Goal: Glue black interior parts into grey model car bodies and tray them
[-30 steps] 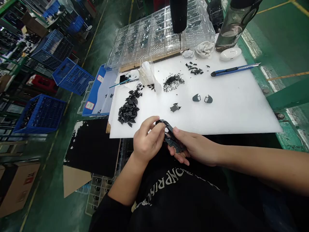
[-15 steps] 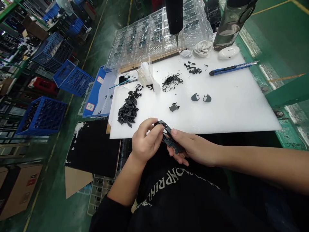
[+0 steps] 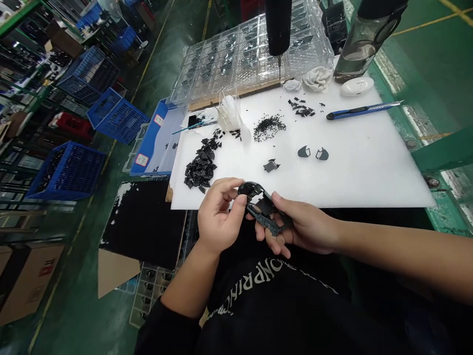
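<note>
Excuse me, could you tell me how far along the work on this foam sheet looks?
Done, it seems: a heap of black plastic pieces and a patch of tiny black bits lie on the white foam sheet. In hand: the left hand and right hand hold an open dark grey plastic frame. Remaining, apparently: the clear plastic compartment tray holds dark parts in its cells; how many, I cannot tell.

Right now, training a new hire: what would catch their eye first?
The dark frame between the left hand and right hand, at the near edge of the white foam sheet, stands out first. Then the heap of black pieces on the sheet's left side, and the clear tray beyond.
</note>
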A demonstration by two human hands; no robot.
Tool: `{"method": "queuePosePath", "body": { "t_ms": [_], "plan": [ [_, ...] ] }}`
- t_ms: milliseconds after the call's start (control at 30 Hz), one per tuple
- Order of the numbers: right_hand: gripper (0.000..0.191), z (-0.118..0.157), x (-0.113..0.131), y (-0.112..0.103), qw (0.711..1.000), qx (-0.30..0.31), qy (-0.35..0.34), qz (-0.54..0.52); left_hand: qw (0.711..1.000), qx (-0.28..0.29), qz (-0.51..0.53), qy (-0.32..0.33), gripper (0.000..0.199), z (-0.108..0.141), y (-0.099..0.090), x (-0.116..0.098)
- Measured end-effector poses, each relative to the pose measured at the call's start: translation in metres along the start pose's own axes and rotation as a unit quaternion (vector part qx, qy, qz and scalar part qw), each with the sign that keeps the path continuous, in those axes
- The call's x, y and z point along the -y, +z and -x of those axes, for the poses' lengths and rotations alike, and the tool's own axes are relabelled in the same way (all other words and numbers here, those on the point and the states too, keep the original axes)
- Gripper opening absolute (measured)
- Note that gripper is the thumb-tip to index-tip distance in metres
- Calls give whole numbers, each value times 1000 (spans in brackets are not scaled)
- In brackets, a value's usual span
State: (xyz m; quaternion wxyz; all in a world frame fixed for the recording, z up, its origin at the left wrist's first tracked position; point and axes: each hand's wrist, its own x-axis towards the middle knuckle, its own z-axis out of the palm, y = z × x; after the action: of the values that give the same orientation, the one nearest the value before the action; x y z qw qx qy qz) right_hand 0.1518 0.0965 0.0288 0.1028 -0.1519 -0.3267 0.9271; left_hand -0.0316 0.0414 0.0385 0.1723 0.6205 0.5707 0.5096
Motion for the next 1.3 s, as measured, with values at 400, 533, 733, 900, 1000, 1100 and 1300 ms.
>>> {"method": "queuePosePath", "body": {
  "t_ms": [400,533,733,900,1000,1100,1300],
  "plan": [
    [28,1,7,-1,974,-142,-43,174,998,27,-42,23,26,0,1,-13],
    [33,2,8,2,937,-177,-62,295,997,51,-26,48,29,1,5,-16],
    [38,3,7,2,873,-221,-91,426,996,68,-22,49,30,5,9,-19],
    [37,2,6,0,835,-219,-133,486,997,62,-24,44,32,7,10,-18],
    [37,1,4,-1,817,-219,-154,511,997,63,-29,42,32,7,9,-18],
    [37,0,3,-1,806,-225,-165,523,996,65,-32,42,33,8,8,-18],
    [36,0,3,-1,804,-230,-148,528,996,67,-40,41,34,11,8,-18]
  ]
}}
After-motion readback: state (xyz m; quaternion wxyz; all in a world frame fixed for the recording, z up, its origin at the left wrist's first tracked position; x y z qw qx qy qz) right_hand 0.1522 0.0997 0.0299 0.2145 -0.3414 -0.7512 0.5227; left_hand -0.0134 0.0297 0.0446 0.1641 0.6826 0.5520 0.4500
